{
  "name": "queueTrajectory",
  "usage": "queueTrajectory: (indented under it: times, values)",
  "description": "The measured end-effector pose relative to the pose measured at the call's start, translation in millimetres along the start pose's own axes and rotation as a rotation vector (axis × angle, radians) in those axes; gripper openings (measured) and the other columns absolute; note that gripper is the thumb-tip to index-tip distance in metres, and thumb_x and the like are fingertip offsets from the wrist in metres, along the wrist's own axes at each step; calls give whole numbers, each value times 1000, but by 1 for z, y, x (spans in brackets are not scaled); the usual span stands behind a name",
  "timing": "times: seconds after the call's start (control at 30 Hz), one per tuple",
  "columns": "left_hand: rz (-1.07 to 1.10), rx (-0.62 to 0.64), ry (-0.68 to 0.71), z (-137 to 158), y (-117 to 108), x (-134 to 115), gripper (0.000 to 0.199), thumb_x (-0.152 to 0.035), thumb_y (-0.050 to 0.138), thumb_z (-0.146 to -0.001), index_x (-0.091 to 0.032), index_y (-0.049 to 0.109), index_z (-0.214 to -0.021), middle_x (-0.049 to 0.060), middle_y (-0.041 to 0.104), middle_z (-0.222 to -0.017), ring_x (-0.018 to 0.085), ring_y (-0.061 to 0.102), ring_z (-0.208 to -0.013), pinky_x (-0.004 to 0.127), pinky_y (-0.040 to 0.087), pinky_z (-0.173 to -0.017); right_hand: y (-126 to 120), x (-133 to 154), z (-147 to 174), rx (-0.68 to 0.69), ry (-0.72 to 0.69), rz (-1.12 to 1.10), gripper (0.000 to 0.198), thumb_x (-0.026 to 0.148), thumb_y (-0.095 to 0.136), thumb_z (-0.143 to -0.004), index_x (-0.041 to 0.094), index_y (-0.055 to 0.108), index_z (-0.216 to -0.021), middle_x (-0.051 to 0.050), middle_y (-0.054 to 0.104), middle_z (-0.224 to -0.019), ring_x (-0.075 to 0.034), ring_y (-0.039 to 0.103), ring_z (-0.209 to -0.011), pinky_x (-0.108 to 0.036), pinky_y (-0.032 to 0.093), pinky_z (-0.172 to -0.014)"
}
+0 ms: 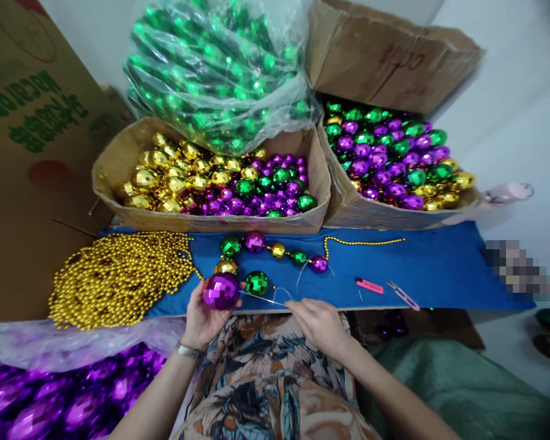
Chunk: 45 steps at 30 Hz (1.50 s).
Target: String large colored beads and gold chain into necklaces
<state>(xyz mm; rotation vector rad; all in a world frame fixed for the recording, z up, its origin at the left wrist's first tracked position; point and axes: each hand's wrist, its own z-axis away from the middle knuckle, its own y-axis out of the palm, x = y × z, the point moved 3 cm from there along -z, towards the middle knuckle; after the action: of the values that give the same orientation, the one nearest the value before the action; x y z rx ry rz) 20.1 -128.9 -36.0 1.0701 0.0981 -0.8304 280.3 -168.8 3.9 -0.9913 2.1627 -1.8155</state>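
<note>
My left hand (200,322) is closed round a large shiny purple ball (221,291) near the table's front edge. From the ball's right side a thin needle-like rod (261,297) runs across to my right hand (319,324), whose fingertips pinch its far end. A clear thread (282,290) loops beside the rod. Just behind lies a strand with a green ball (257,283), a gold ball (226,267), another green ball (231,245) and a purple ball (255,241), then smaller balls ending in a gold bead chain (362,241).
A heap of gold bead chain (119,278) covers the left of the blue cloth (440,263). Pink thread snips (403,296) and a pink cutter (369,286) lie right. Behind stand two cardboard boxes (211,223) (394,217) of balls and a bag of green balls (220,73).
</note>
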Motion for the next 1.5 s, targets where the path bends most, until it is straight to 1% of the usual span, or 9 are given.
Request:
queueTrajectory:
  times: [0.17, 0.3, 0.37, 0.47, 0.57, 0.67, 0.77, 1.07, 1.5]
  values:
    - [-91, 8, -5, 7, -11, 9, 54, -52, 59, -79, -16, 60, -121, 15, 70, -106, 29, 70, -82, 29, 56, -48, 5, 9, -1, 61, -21, 87, 19, 16, 53, -90, 20, 63, -106, -2, 63, -71, -15, 60, -67, -26, 40, -63]
    - [-174, 77, 5, 20, -11, 23, 55, -46, 60, -83, -18, 54, -130, 15, 63, -120, 27, 68, -88, 31, 58, -59, 20, 21, 0, 132, -29, 76, 19, 16, 59, -87, 21, 62, -106, -1, 65, -75, -16, 61, -69, -27, 38, -63]
    - [-222, 112, 6, 28, -9, 29, 58, -44, 67, -80, -21, 54, -131, 13, 61, -123, 26, 66, -89, 31, 58, -62, 27, 25, 0, 175, -18, 58, 18, 18, 61, -87, 22, 63, -104, -1, 66, -77, -16, 61, -71, -27, 38, -64]
    - [-289, 135, 40, 36, -5, 36, 65, -35, 76, -72, -25, 53, -132, 11, 61, -118, 22, 64, -85, 29, 57, -63, 35, 26, 1, 215, -4, 40, 14, 19, 60, -87, 22, 64, -101, -1, 66, -76, -16, 62, -72, -26, 39, -65]
    - [-282, 123, 61, 37, -3, 40, 63, -32, 76, -74, -26, 52, -132, 10, 61, -116, 22, 63, -87, 31, 57, -69, 37, 24, 3, 231, -5, -10, 12, 19, 56, -89, 21, 64, -98, -1, 65, -74, -16, 62, -73, -26, 41, -67]
    - [-272, 125, 78, 33, 3, 40, 63, -32, 75, -74, -27, 51, -132, 10, 58, -119, 23, 62, -91, 35, 57, -72, 34, 19, 6, 180, -4, -96, 18, 17, 48, -93, 20, 64, -100, -3, 68, -80, -16, 63, -76, -25, 44, -71]
    - [-317, 136, 125, 28, 12, 36, 63, -31, 77, -72, -25, 52, -130, 10, 58, -118, 22, 61, -94, 31, 54, -77, 30, 14, 7, 111, -5, -149, 23, 17, 42, -95, 19, 63, -103, -4, 70, -87, -16, 64, -78, -25, 45, -71]
    - [-364, 169, 151, 23, 23, 30, 62, -32, 78, -70, -23, 55, -127, 9, 59, -118, 21, 58, -100, 29, 49, -86, 22, 9, 5, 69, -8, -173, 27, 21, 37, -98, 18, 63, -103, -4, 67, -78, -16, 61, -70, -26, 43, -66]
    - [-368, 160, 160, 22, 24, 26, 63, -33, 78, -70, -24, 55, -127, 9, 60, -114, 20, 60, -93, 27, 50, -78, 22, 11, 1, 17, -37, -99, 26, 19, 37, -98, 19, 63, -101, -3, 66, -76, -15, 61, -69, -25, 41, -65]
